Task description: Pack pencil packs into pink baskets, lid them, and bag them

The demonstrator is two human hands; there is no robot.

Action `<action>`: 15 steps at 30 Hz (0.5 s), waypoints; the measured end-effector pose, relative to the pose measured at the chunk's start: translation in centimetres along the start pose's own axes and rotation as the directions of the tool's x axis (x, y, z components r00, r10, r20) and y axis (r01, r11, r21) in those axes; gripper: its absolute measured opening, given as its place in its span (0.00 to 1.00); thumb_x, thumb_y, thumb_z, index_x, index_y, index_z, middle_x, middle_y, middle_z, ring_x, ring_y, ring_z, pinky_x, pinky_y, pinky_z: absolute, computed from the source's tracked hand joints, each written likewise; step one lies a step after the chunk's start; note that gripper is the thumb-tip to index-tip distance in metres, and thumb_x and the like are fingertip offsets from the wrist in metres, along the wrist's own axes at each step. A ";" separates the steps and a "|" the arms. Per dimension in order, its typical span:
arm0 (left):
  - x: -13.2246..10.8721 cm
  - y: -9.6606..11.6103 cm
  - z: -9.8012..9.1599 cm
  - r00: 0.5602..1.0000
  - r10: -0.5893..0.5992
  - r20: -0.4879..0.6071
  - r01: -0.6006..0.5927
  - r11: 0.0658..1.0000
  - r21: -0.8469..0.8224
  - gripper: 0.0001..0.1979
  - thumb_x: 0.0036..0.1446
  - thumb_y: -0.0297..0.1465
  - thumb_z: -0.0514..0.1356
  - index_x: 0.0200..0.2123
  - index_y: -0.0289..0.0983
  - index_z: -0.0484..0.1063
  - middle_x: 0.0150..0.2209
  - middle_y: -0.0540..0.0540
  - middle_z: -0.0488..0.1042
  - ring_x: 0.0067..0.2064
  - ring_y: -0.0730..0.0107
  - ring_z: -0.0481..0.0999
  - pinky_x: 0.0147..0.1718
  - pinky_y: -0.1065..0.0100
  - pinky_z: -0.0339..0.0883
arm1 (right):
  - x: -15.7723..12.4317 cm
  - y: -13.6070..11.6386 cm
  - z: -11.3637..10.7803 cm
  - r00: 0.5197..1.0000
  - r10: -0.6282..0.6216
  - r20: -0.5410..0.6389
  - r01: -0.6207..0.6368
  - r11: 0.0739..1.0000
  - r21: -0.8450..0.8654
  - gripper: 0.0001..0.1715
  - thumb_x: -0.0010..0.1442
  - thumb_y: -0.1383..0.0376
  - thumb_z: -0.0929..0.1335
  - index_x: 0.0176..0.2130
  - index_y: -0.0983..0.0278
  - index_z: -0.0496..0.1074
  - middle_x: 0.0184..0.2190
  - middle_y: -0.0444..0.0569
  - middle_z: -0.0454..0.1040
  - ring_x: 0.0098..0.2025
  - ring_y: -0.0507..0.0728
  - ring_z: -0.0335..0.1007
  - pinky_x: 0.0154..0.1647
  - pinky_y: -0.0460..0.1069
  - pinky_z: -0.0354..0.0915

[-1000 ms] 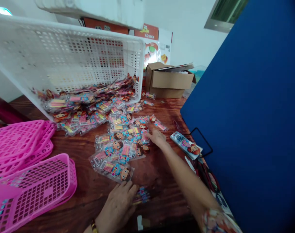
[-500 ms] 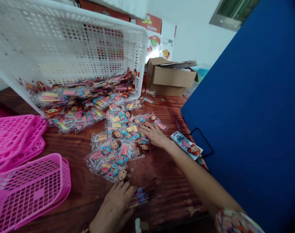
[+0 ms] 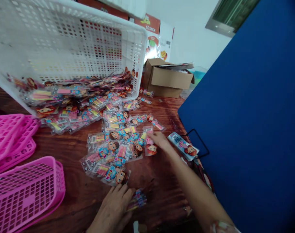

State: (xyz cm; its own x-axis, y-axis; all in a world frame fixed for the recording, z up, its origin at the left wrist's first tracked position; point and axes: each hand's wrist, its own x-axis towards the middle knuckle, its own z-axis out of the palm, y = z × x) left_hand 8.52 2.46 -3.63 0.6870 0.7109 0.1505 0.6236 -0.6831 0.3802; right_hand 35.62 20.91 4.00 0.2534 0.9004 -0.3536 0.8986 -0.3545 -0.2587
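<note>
My right hand (image 3: 160, 139) is closed on the edge of a small clear candy stick packet (image 3: 151, 149) with a red-haired cartoon head, at the right side of a spread of similar packets (image 3: 114, 153). Near the table's front edge, my left hand (image 3: 114, 205) curls its fingers round a few candy stick packets (image 3: 139, 198), which stick out to its right and look blurred. Its thumb is partly hidden. Behind both hands, a white basket (image 3: 72, 42) lies on its side, and a heap of packets (image 3: 89, 94) spills from it.
Pink plastic baskets (image 3: 28, 200) and stacked pink pieces (image 3: 11, 139) stand at left. A stack of printed cards (image 3: 183, 146) lies at right beside a black wire loop (image 3: 198, 142) and a blue panel (image 3: 246, 106). An opened cardboard box (image 3: 169, 77) stands at the back.
My right hand has drawn back slightly toward me and now grips a red-haired packet at the spread's right side. My left hand has stayed almost in place.
</note>
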 end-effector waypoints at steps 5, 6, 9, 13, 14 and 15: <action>0.5 1.1 -0.7 0.997 -0.068 -0.030 0.069 0.998 0.002 0.34 0.46 0.22 0.61 0.57 0.44 0.59 0.53 0.44 0.72 0.55 0.53 0.71 0.55 0.54 0.64 | 1.0 -4.0 2.0 0.990 0.132 -0.046 -0.132 0.991 -0.009 0.34 0.58 0.45 0.68 0.52 0.67 0.69 0.50 0.67 0.74 0.55 0.68 0.70 0.49 0.57 0.63; 0.7 1.3 -1.0 0.996 -0.080 -0.026 0.080 0.997 0.000 0.33 0.46 0.22 0.61 0.56 0.44 0.60 0.52 0.44 0.73 0.54 0.54 0.71 0.54 0.55 0.64 | 1.1 -4.6 2.2 0.989 0.141 -0.045 -0.141 0.990 0.000 0.35 0.56 0.47 0.70 0.54 0.66 0.68 0.51 0.67 0.73 0.55 0.68 0.70 0.50 0.57 0.63; 1.1 1.5 -1.8 0.998 -0.062 -0.009 0.062 0.998 0.000 0.29 0.47 0.22 0.61 0.54 0.44 0.63 0.48 0.45 0.74 0.50 0.57 0.74 0.51 0.60 0.66 | 1.4 -5.4 2.6 0.989 0.143 -0.035 -0.142 0.989 0.047 0.39 0.51 0.51 0.74 0.56 0.65 0.65 0.54 0.66 0.72 0.57 0.68 0.69 0.52 0.59 0.63; 1.3 1.2 -1.4 0.999 -0.050 -0.002 0.050 0.998 0.028 0.29 0.46 0.23 0.62 0.53 0.43 0.65 0.49 0.44 0.75 0.50 0.55 0.73 0.50 0.60 0.66 | 2.2 -4.3 2.6 0.996 0.084 -0.044 -0.077 0.987 0.138 0.36 0.48 0.57 0.75 0.54 0.65 0.67 0.49 0.59 0.76 0.53 0.65 0.72 0.51 0.57 0.64; 1.3 1.0 -1.0 0.998 -0.068 0.018 0.068 0.997 0.033 0.28 0.46 0.24 0.62 0.53 0.44 0.66 0.48 0.44 0.75 0.49 0.55 0.74 0.49 0.60 0.67 | 2.6 -3.6 2.2 0.997 0.057 -0.045 -0.049 0.985 0.164 0.32 0.48 0.59 0.75 0.51 0.64 0.69 0.46 0.56 0.78 0.49 0.63 0.74 0.49 0.54 0.66; 1.3 0.8 -0.5 0.995 -0.085 0.046 0.083 0.996 0.036 0.27 0.47 0.25 0.63 0.52 0.44 0.67 0.46 0.45 0.76 0.48 0.55 0.74 0.48 0.60 0.67 | 3.0 -2.8 1.6 0.998 0.030 -0.047 -0.020 0.982 0.189 0.27 0.49 0.61 0.74 0.48 0.64 0.71 0.43 0.53 0.79 0.46 0.61 0.75 0.45 0.52 0.67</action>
State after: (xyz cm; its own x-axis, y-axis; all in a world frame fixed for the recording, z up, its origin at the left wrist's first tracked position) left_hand 9.68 2.91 -2.66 0.6483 0.7577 0.0751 0.6916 -0.6273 0.3580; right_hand 33.30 24.18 2.17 0.2968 0.9004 -0.3182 0.8091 -0.4141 -0.4169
